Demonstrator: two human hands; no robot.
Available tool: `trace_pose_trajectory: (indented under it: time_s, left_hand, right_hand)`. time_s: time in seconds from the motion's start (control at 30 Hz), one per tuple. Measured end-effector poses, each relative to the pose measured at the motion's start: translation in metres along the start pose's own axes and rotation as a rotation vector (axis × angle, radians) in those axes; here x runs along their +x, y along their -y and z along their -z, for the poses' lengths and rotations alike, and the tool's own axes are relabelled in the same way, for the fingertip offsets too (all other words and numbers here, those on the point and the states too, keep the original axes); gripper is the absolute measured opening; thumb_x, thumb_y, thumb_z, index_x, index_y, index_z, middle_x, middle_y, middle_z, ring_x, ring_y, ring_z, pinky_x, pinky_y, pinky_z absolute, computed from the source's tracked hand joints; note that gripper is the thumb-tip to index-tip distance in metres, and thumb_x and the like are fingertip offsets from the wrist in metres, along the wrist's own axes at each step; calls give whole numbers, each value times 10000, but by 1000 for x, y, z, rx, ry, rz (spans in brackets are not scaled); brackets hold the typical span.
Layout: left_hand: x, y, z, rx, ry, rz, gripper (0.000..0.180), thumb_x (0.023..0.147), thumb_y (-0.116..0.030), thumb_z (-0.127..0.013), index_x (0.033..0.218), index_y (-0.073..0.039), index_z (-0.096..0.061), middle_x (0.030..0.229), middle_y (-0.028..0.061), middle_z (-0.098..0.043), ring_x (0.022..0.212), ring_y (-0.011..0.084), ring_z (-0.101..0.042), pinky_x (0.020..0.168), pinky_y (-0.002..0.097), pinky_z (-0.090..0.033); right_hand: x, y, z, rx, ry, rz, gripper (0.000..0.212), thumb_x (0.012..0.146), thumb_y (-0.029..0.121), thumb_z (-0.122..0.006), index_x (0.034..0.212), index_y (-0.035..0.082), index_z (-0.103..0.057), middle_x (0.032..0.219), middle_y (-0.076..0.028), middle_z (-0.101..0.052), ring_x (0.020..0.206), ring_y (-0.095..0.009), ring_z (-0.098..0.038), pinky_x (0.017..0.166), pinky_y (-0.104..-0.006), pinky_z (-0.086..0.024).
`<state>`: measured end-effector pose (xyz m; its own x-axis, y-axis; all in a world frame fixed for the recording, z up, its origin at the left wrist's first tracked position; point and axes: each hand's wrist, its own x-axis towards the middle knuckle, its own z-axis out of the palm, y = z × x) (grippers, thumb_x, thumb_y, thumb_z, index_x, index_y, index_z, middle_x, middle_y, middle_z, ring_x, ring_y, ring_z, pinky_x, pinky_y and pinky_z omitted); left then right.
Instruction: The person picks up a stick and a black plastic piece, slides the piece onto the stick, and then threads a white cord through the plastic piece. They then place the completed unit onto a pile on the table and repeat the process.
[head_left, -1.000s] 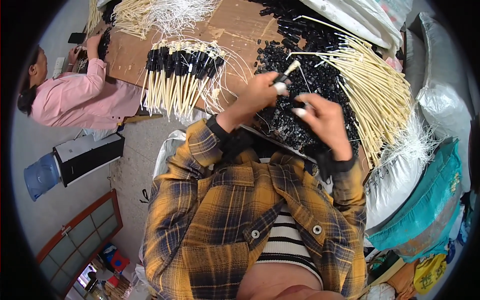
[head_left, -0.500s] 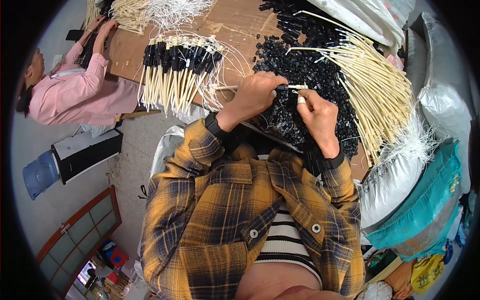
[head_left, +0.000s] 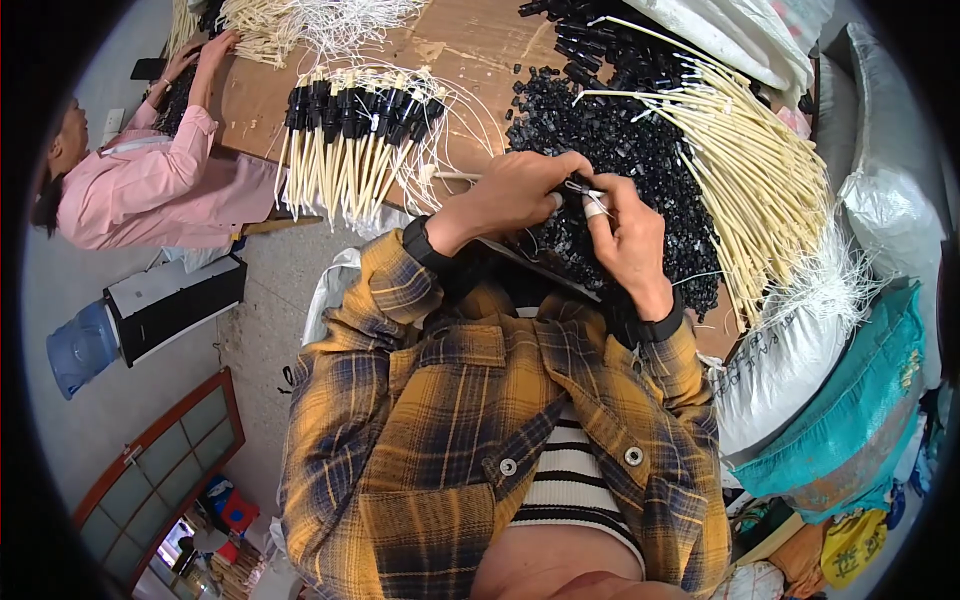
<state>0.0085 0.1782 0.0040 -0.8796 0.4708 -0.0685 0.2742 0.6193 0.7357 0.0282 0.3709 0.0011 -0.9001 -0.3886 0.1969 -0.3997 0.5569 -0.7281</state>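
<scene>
My left hand [head_left: 510, 190] is closed around a cream rod [head_left: 457, 176], whose end sticks out to the left of the fist. Black fitting and a thin white cord [head_left: 576, 186] show between my two hands, partly covered by fingers. My right hand [head_left: 632, 238], a white wrap on its thumb, pinches at the cord beside the left fingertips. Under both hands spreads a heap of small black plastic pieces [head_left: 560, 125]. To the left lies a bundle of cream rods with black fittings [head_left: 345, 125] and white cords.
Bare cream rods [head_left: 765, 180] fan out at right, beside stuffed white sacks [head_left: 775, 385] and a teal sack [head_left: 850, 400]. The brown table [head_left: 480, 45] reaches away ahead. At far left a person in a pink shirt [head_left: 150, 190] works at the same table.
My right hand has moved left and closed in on the left hand. The black fitting and white rod tip, earlier exposed between them, are now mostly covered by fingers.
</scene>
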Motion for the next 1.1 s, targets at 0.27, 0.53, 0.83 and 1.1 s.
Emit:
trace_pose_trajectory:
  time_s: [0.27, 0.53, 0.83, 1.1]
  left_hand:
    - [2, 2, -7, -218, -148, -162, 442, 709, -35, -675, 1131, -125, -578, 804, 78, -654, 757, 275, -607, 695, 382, -477]
    - [-3, -2, -6, -193, -428, -352, 182, 665, 60, -709, 798, -55, -666, 803, 31, -645, 780, 196, -605, 672, 311, -474]
    - [7, 47, -7, -164, -570, 93, 165, 710, -1, -661, 868, -48, -660, 874, 107, -661, 790, 260, -647, 700, 336, -515]
    - [37, 116, 9, 225, -486, 229, 191, 712, 3, -629, 895, -42, -658, 816, 140, -671, 753, 297, -663, 666, 391, -519]
  right_hand:
    - [3, 2, 6, -40, -6, 33, 141, 877, 69, -626, 1016, 46, -627, 763, -146, -639, 616, -292, -634, 552, -348, -483]
    - [-1, 4, 5, 127, -12, 15, 124, 893, 65, -609, 1005, 35, -649, 812, -134, -664, 666, -270, -657, 591, -317, -496]
    - [-7, -6, 0, 219, 6, -251, 127, 856, 63, -619, 948, 20, -696, 658, -29, -597, 579, -42, -496, 534, -216, -394]
    - [-7, -15, 0, 287, -50, -359, 112, 868, 69, -628, 939, 5, -686, 633, 63, -498, 580, -17, -384, 510, -203, -315]
